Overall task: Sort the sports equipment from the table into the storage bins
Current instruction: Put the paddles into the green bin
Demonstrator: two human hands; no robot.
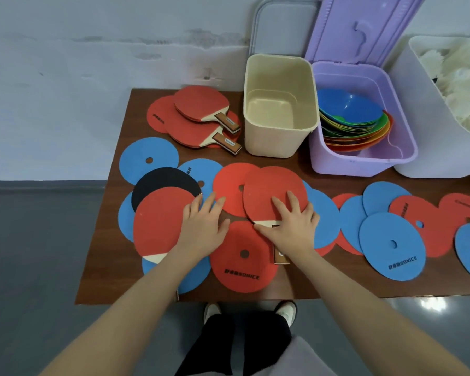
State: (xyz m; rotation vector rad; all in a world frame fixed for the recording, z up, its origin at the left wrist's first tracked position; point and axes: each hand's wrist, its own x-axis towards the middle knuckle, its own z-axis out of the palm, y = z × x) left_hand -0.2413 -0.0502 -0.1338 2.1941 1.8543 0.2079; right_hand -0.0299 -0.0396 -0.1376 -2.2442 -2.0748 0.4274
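Two paddles lie on overlapping discs at the table's near edge: left hand (201,221) rests flat beside one (158,223); right hand (291,226) presses, fingers spread, another (272,191). Probably stiff and light; best grasped by handle.

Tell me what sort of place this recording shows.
Probably a sports storeroom or school equipment corner, indoors. A brown table against a scuffed wall holds table tennis bats and flat round markers, with plastic bins behind: a cream bin and a purple bin.
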